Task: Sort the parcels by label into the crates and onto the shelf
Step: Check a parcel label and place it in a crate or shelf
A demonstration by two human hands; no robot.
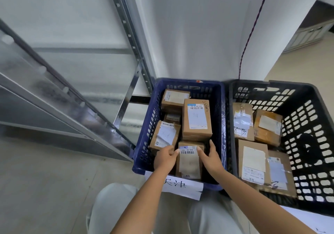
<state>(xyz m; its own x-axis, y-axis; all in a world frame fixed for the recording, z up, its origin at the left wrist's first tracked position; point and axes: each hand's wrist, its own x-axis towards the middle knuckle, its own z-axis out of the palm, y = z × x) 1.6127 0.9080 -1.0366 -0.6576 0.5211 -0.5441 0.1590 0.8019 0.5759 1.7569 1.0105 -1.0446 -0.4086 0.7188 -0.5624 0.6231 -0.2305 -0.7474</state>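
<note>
Head view looks down into a blue crate (219, 118) and, touching it on its right, a black crate (307, 125); both stand on a pale floor (45, 188) against a white wall (189, 35), with a grey metal shelf (75, 103) just to the blue crate's left. Both hands reach over the blue crate's near edge to one brown parcel (189, 163) that lies at that near edge, label up with a barcode at its far end; the left hand (165, 158) curls its fingers round the parcel's left side, thumb on the label's corner; the right hand (210, 158) holds the right side, thumb pressed on the label and fingers running along the edge toward the crate's right wall. Four more brown parcels fill the blue crate's far half: a tall one (197, 120) at the middle right, a tilted one (165, 137) at the left wall, a small one (172, 118) behind it, another (174, 99) at the far left corner. A white paper sign (182, 186) with handwritten characters hangs on the blue crate's near wall; the black crate holds four flat labelled parcels (253, 161); a dark red cord (251, 31) hangs down the wall.
</note>
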